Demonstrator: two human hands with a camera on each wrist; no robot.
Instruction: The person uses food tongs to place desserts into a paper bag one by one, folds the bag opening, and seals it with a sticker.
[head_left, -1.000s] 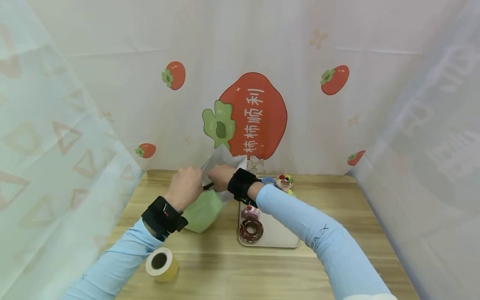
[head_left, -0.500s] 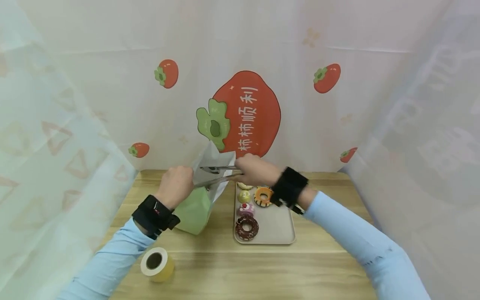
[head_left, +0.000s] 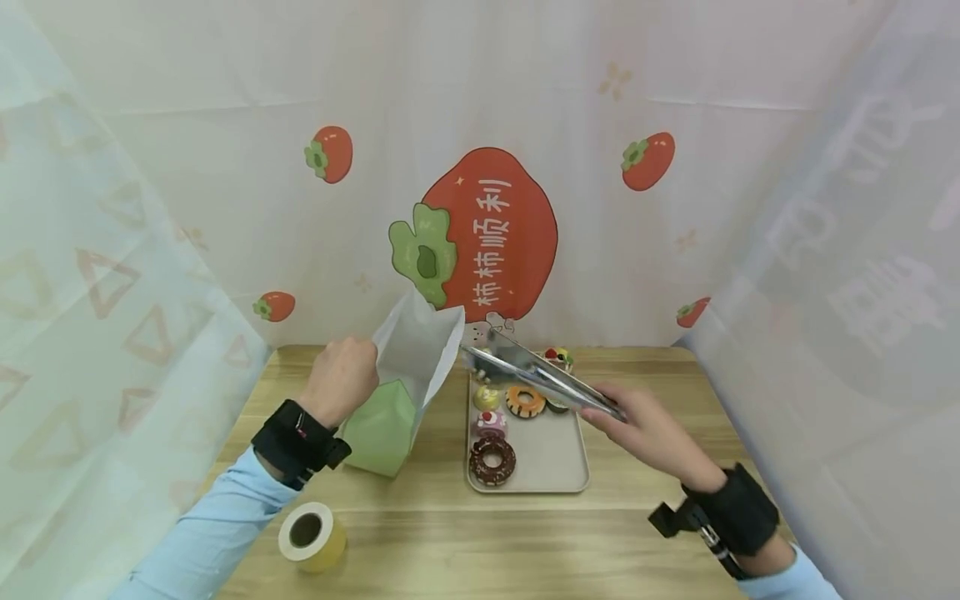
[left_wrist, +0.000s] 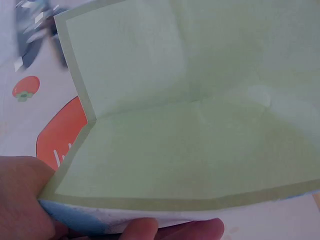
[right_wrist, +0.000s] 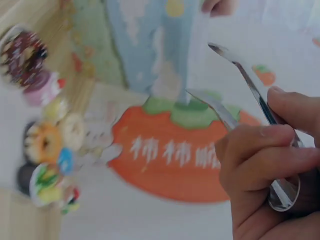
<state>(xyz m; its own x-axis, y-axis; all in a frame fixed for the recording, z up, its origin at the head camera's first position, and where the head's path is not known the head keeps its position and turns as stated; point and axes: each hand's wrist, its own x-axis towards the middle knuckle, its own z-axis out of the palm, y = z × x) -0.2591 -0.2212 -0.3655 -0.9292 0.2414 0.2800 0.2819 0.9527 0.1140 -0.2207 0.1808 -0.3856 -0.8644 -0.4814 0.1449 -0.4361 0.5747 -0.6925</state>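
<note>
My left hand [head_left: 341, 379] grips the near-left rim of a paper bag [head_left: 381, 425], green outside, standing with its mouth spread. Up close in the left wrist view, the bag's pale inner wall [left_wrist: 150, 155] fills most of the picture, and fingertips [left_wrist: 197, 231] show below its edge. My right hand [head_left: 648, 429] holds metal tongs [head_left: 551, 379], tips pointing left above the back of the tray. In the right wrist view the tong tips stand apart with nothing between them.
A beige tray [head_left: 551, 475] carries a chocolate doughnut [head_left: 492, 462], a pink cake [head_left: 491, 425], an orange doughnut [head_left: 524, 402], a yellow bun [head_left: 487, 397] and other pastries behind. A tape roll [head_left: 313, 535] stands front left. A printed curtain [head_left: 600, 250] hangs behind the table.
My right hand has drawn the tongs away from the bag's mouth to the right, and they now hang over the tray. The left hand keeps its grip on the bag.
</note>
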